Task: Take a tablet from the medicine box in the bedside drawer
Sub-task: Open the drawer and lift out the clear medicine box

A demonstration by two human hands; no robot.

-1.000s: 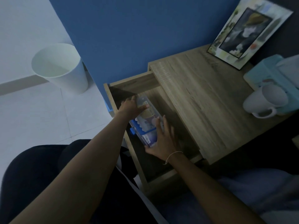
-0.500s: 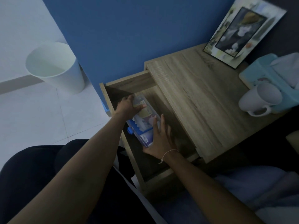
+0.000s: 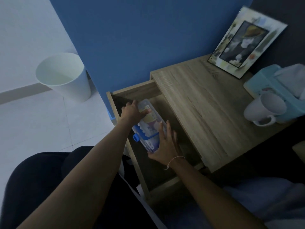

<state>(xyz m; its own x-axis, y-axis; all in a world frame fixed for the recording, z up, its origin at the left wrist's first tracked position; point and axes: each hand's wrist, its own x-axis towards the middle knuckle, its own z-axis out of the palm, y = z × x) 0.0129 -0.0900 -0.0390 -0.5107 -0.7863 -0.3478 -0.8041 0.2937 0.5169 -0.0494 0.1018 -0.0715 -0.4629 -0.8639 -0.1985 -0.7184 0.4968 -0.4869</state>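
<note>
The wooden bedside drawer stands pulled open toward me. Inside it lies a clear plastic medicine box with a blue clasp and a blue band, packets showing through its shut lid. My left hand grips the far end of the box, thumb on the lid. My right hand holds the near end, fingers spread along its right side. The tablets themselves are hidden inside the box.
The bedside table top carries a picture frame, a white mug and a teal tissue box. A white bin stands on the tiled floor to the left. A blue wall rises behind.
Both hands have kept their hold on the box, which stays in the drawer. The view has shifted slightly; the hands barely moved.
</note>
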